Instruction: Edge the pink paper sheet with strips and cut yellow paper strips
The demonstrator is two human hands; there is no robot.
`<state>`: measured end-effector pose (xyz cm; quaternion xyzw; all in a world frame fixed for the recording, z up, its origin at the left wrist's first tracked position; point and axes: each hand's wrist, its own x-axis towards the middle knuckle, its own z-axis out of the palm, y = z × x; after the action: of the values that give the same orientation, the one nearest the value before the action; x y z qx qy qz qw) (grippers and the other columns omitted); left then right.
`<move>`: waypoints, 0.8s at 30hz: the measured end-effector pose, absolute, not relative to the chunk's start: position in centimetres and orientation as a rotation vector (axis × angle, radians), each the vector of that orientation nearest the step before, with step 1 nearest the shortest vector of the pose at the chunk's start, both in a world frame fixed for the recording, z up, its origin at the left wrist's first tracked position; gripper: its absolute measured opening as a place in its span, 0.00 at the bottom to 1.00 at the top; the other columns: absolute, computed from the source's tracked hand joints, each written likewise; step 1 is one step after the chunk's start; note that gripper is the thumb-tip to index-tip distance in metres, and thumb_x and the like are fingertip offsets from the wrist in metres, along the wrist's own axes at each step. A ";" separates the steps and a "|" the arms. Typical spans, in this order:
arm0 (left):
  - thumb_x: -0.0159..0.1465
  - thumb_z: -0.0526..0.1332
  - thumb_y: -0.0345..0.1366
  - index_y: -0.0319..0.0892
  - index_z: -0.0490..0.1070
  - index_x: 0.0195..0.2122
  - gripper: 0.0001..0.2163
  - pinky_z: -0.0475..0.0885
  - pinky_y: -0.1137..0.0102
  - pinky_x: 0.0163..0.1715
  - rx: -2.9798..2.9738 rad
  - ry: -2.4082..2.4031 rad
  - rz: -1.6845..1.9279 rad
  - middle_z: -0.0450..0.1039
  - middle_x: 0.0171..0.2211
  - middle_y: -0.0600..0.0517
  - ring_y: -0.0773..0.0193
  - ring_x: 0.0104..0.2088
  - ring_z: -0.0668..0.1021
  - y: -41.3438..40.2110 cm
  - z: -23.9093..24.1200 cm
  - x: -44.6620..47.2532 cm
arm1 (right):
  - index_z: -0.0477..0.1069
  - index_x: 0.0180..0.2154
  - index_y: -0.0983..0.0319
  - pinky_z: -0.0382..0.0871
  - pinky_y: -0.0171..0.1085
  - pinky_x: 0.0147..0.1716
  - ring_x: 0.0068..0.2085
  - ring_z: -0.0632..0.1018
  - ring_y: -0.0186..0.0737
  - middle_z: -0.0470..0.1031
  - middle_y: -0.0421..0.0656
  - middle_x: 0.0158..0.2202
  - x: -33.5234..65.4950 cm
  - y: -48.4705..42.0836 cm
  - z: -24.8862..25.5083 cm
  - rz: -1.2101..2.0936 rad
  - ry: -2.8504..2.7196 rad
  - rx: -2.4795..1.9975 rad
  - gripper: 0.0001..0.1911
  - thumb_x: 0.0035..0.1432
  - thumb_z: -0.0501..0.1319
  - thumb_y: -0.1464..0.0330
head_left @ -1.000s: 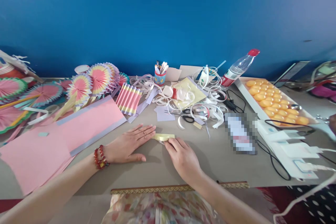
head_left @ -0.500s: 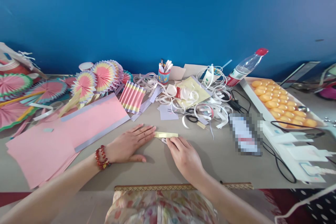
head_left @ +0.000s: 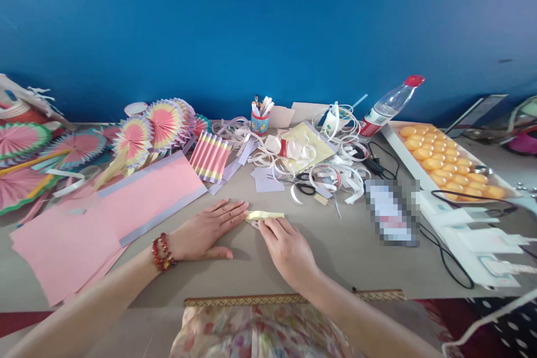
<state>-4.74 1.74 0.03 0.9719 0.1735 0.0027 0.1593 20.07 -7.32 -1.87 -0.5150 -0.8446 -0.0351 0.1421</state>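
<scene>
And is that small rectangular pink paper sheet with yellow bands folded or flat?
Folded into loose pleats: the pink paper sheet with yellow bands shows a row of parallel ridges, not squeezed together.

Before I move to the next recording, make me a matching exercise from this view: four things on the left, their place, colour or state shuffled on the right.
Things:
1. Left hand
2. Yellow strip
3. Bottle
4. Tray

Descriptions:
A. topped by a red cap
B. touched by the right hand
C. filled with rounded orange items
D. palm down, red beads at its wrist

Pairs: 1-D, 2-B, 3-A, 4-C
</scene>
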 end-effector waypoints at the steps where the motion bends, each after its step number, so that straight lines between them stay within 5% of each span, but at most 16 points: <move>1: 0.68 0.48 0.58 0.43 0.31 0.71 0.39 0.40 0.59 0.68 2.769 0.497 0.016 0.36 0.71 0.46 0.53 0.70 0.48 1.9 0.2 -5.0 | 0.71 0.50 0.64 0.70 0.39 0.37 0.40 0.74 0.42 0.75 0.46 0.39 20.0 -7.3 -1.9 -0.089 -2.430 -1.496 0.15 0.64 0.53 0.79; 24: 0.66 0.47 0.63 0.40 0.36 0.71 0.42 0.38 0.56 0.67 2.889 0.689 0.057 0.41 0.70 0.42 0.51 0.69 0.52 -0.2 -0.7 -5.0 | 0.71 0.52 0.65 0.71 0.39 0.42 0.44 0.74 0.42 0.75 0.48 0.41 22.8 -5.9 -2.0 -0.037 -2.474 -1.326 0.15 0.66 0.53 0.76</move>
<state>-5.00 -0.18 -0.72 0.9690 0.2311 0.0192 0.0855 22.84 -5.90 -2.01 -0.4658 -0.8690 -0.0129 0.1663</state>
